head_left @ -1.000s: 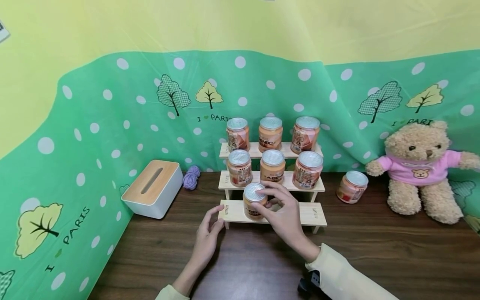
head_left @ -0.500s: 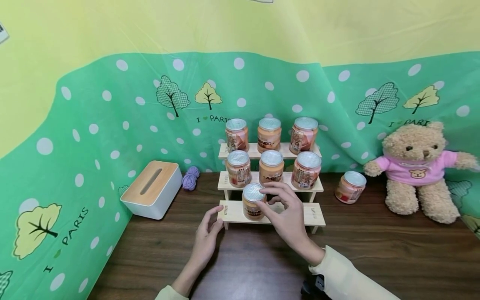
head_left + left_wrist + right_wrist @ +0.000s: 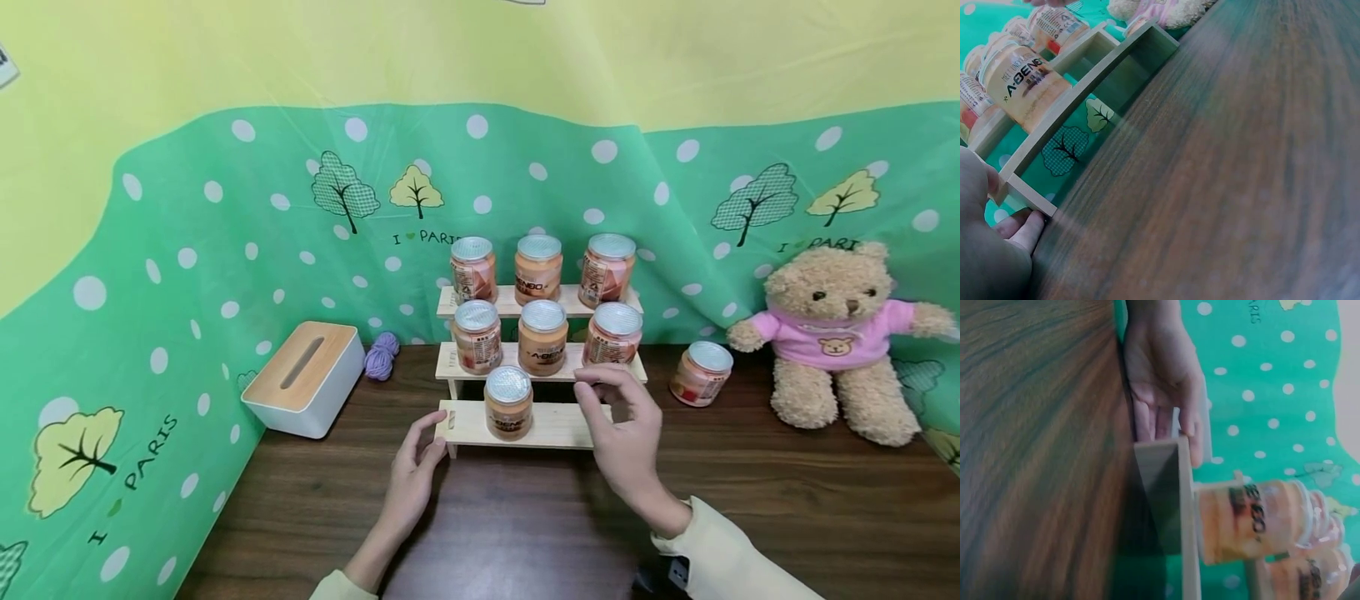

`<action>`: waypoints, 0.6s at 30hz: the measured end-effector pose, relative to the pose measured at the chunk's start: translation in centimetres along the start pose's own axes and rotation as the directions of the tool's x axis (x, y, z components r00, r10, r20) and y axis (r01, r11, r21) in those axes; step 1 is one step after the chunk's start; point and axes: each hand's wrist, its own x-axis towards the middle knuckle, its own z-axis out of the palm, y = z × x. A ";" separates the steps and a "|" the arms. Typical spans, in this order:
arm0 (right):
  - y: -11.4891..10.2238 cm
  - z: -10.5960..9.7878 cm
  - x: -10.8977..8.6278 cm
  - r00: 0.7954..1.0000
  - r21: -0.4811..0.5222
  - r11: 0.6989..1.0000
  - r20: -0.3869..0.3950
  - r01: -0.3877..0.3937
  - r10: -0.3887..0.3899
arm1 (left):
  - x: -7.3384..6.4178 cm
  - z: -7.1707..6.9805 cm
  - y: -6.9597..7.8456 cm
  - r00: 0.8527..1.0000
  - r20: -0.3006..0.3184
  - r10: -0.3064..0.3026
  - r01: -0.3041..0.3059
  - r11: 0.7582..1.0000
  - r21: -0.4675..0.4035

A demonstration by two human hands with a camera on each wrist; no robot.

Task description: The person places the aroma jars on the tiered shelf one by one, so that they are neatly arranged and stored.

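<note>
A jar (image 3: 509,404) with a silvery lid and an orange label stands upright on the left part of the lowest tier of a wooden step rack (image 3: 561,427). My left hand (image 3: 414,479) holds the left end of that tier, with thumb and fingertips about its corner; the left wrist view shows fingertips against the end leg (image 3: 1032,195). To the right of the jar, apart from it, my right hand (image 3: 624,429) hovers over the tier's right end with fingers bent and nothing between them. It hides that end of the tier. Similar jars (image 3: 543,337) fill the two upper tiers.
Another jar (image 3: 701,374) stands on the dark wood table (image 3: 517,533) right of the rack. A teddy bear (image 3: 836,342) in a pink shirt sits beyond it. At left are a white tissue box (image 3: 303,379) with a wooden lid and a purple yarn skein (image 3: 382,357).
My right hand has let go of the jar on the lowest tier and moved right. That jar stays in place, and my left hand keeps its position at the rack's end.
</note>
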 end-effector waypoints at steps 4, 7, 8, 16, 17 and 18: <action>-0.3 -1.5 0.8 0.999 0.037 0.999 -0.037 0.004 -0.002 | 0.0 0.1 0.0 1.000 0.002 0.004 -0.004 1.000 -0.009; -0.6 -2.6 1.4 0.996 0.126 0.992 -0.088 0.015 -0.004 | 0.1 0.1 -0.1 1.000 0.003 0.010 -0.010 1.000 -0.010; -0.7 -2.9 1.5 0.994 0.151 0.988 -0.108 0.022 -0.005 | 0.1 0.1 -0.1 1.000 0.003 0.013 -0.013 1.000 -0.009; -0.1 -5.8 3.0 0.969 0.233 0.971 -0.245 0.061 -0.002 | -0.1 0.2 0.2 1.000 -0.004 0.008 -0.008 1.000 0.005; 0.2 -6.3 3.1 0.966 0.234 0.970 -0.257 0.064 -0.002 | -0.1 0.2 0.3 1.000 -0.005 0.004 -0.004 1.000 0.003; 0.4 -6.7 3.2 0.964 0.234 0.970 -0.267 0.067 -0.003 | -0.1 0.2 0.3 1.000 -0.006 0.000 0.000 1.000 0.004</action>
